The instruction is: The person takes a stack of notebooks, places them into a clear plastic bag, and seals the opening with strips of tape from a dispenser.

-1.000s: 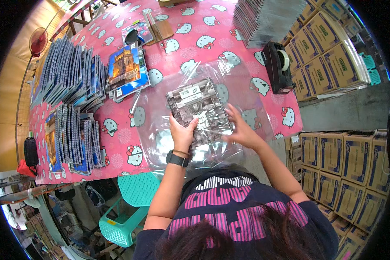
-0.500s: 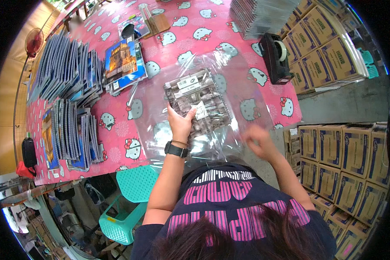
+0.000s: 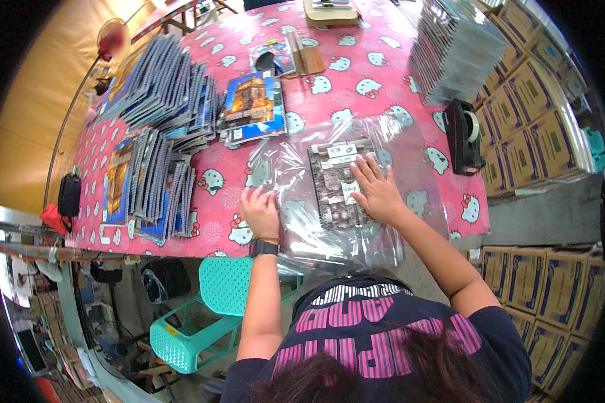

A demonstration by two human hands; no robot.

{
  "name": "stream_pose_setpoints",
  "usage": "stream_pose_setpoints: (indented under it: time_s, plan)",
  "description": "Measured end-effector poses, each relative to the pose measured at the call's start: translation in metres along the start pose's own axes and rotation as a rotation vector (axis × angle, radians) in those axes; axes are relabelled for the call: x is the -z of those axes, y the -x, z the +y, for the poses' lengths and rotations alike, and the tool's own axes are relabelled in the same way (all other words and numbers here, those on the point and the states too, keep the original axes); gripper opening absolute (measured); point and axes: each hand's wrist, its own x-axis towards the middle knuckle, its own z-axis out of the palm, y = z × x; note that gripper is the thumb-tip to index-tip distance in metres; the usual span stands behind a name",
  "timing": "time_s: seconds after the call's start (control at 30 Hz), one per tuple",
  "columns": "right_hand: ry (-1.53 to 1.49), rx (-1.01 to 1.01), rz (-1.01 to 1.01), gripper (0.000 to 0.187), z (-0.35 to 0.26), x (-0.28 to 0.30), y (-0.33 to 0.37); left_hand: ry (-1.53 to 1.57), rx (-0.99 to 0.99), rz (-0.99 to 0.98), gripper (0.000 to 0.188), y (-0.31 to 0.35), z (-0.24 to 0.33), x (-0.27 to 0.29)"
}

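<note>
A spiral-bound notebook point(image 3: 333, 191) with a grey photo-patterned cover and white labels lies on clear plastic sheeting point(image 3: 296, 228) in front of me. My right hand point(image 3: 379, 191) rests on its right half, fingers spread flat and holding nothing. At the left edge of the sheeting, my left hand point(image 3: 260, 209) has its fingers bent together on the plastic, beside the notebook and apart from it. Whether other notebooks lie beneath the top one, I cannot tell.
Stacks of spiral notebooks point(image 3: 156, 181) fill the table's left side, beside a smaller blue-covered pile point(image 3: 253, 101). A black tape dispenser point(image 3: 462, 138) and a tall plastic-wrapped stack point(image 3: 454, 54) stand right. Cartons point(image 3: 538, 148) line the floor; a green stool point(image 3: 181, 339) is below left.
My left hand has left the notebook and moved to the plastic's left edge. My right hand has come in from the right onto the notebook. The whole view has shifted.
</note>
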Motion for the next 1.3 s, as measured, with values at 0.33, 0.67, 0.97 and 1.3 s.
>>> stream_pose_setpoints:
  time_s: [0.33, 0.67, 0.97, 1.3]
  plan:
    - [-0.436, 0.178, -0.038, 0.041, -0.002, 0.023, -0.022, 1.043, 0.477, -0.663, 0.045, -0.022, 0.069, 0.059]
    - [-0.57, -0.036, -0.024, 0.019, 0.008, 0.017, -0.063, 0.123, -0.149, -1.084, 0.032, 0.009, 0.159, 0.086]
    - [-0.528, -0.041, 0.142, 0.035, 0.004, 0.014, -0.055, 0.851, 0.601, -0.801, 0.081, 0.01, 0.051, 0.064]
    - [-0.448, -0.078, -0.355, 0.056, -0.01, 0.05, -0.065, 0.237, -0.179, -0.758, 0.044, 0.028, 0.174, 0.042]
